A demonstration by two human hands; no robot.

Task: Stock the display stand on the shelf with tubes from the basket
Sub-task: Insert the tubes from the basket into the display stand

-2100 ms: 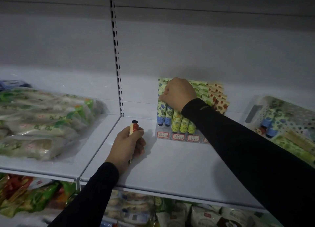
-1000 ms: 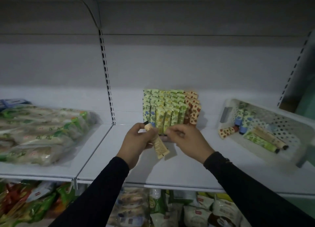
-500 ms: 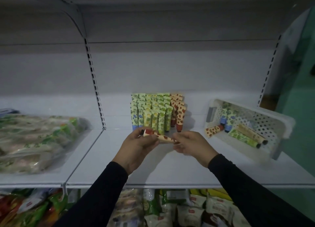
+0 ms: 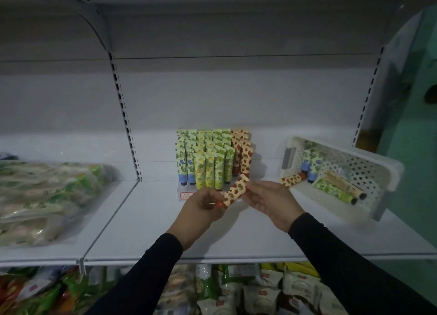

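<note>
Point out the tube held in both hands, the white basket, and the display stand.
held tube (image 4: 234, 191): head view, middle of its strawberry-patterned body.
white basket (image 4: 369, 170): head view, perforated far wall.
display stand (image 4: 185, 194): head view, front label strip.

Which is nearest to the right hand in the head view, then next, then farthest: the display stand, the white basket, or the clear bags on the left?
From the right hand:
1. Display stand, just behind and left of it.
2. White basket, off to its right.
3. Clear bags, far left, past the left hand.
</note>
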